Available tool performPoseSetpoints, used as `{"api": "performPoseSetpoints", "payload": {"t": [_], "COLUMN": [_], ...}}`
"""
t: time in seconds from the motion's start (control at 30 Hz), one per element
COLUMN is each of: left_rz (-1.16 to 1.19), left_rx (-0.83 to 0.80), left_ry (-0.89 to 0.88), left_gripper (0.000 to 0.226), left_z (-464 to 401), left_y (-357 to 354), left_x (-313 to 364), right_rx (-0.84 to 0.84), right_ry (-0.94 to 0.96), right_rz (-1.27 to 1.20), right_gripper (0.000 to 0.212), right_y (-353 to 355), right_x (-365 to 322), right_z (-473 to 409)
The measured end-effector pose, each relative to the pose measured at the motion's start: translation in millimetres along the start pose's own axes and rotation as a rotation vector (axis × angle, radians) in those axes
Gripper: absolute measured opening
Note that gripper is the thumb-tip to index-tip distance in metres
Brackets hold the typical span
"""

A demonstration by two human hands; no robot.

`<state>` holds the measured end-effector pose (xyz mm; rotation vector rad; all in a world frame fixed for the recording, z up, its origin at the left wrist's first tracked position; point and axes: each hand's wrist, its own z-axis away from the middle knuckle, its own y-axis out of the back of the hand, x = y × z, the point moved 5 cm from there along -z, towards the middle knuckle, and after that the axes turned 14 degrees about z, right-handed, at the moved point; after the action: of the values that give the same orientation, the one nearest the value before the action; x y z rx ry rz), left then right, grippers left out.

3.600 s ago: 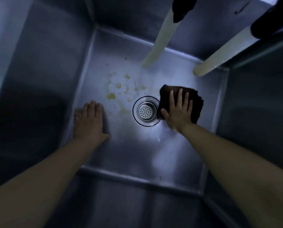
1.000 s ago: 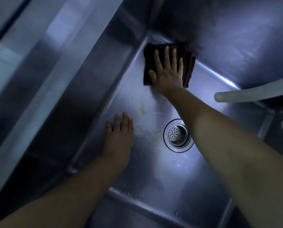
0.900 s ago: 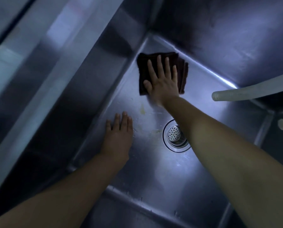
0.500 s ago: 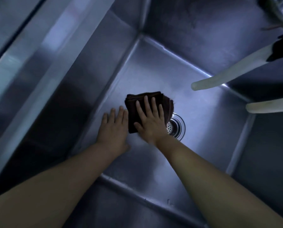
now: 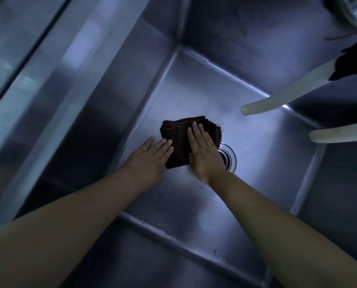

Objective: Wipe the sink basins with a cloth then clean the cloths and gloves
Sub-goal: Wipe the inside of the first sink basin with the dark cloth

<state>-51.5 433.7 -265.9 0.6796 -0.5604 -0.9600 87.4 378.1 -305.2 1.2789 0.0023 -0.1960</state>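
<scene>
- The right hand (image 5: 204,154) covered most of the drain (image 5: 229,157); only its right rim showed.
- A dark brown folded cloth (image 5: 178,142) lay on the sink basin (image 5: 256,163) floor, just left of the drain.
- The right hand pressed it flat, fingers straight.
- The left hand (image 5: 148,159) rested flat beside it, fingertips touching its edge.

Glossy steel sink basin (image 5: 256,163), matt cloth (image 5: 177,140)

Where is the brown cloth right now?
In the head view, the cloth lies flat on the sink floor, mid-picture, under the right hand, just left of the drain.
</scene>
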Motion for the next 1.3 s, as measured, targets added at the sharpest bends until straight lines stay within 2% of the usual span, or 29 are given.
{"api": "performPoseSetpoints", "payload": {"t": [0.07, 0.17, 0.23, 0.3, 0.43, 0.6, 0.7, 0.8, 1.1, 1.3], "left_rz": [-0.051, -0.108, -0.161, -0.196, -0.196, -0.132, -0.117, -0.141, -0.229, -0.286], "left_rx": [0.054, 0.251, 0.428, 0.501, 0.485, 0.477, 0.486, 0.486, 0.5, 0.434], "left_ry": [-0.011, -0.071, -0.132, -0.147, -0.174, -0.223, -0.216, -0.193, -0.166, -0.141], "left_gripper": [0.07, 0.069, 0.065, 0.058, 0.04, 0.028, 0.018, 0.019, 0.02, 0.014], "left_z": [14.1, 48.1, 74.6, 94.7, 109.5, 108.2, 108.9, 109.8, 111.5, 115.3], "left_y": [21.8, 66.5, 94.9, 115.7, 123.6, 121.4, 122.9, 123.4, 126.9, 128.6], "left_x": [-1.3, -6.5, -15.9, -31.2, -60.0, -68.2, -69.2, -68.8, -65.5, -60.7], "right_rx": [0.02, -0.036, -0.04, -0.032, -0.038, -0.03, -0.041, -0.037, -0.055, -0.182], "right_ry": [0.021, 0.141, 0.14, 0.096, -0.035, -0.137, -0.21, -0.242, -0.006, 0.243], "right_rz": [0.03, 0.186, 0.233, 0.241, 0.258, 0.24, 0.181, 0.134, 0.139, 0.161], "right_gripper": [0.063, 0.062, 0.061, 0.061, 0.06, 0.06, 0.061, 0.063, 0.07, 0.075], "right_y": [2.9, -0.7, 2.7, 11.7, 27.6, 42.2, 48.2, 45.4, -3.9, -33.1], "right_x": [-6.1, -11.8, -5.8, 4.2, 24.4, 33.0, 28.8, 7.5, -97.4, -160.3], "right_z": [-4.3, -21.3, -40.7, -65.8, -120.4, -168.8, -182.4, -173.5, -70.3, 7.1]}}
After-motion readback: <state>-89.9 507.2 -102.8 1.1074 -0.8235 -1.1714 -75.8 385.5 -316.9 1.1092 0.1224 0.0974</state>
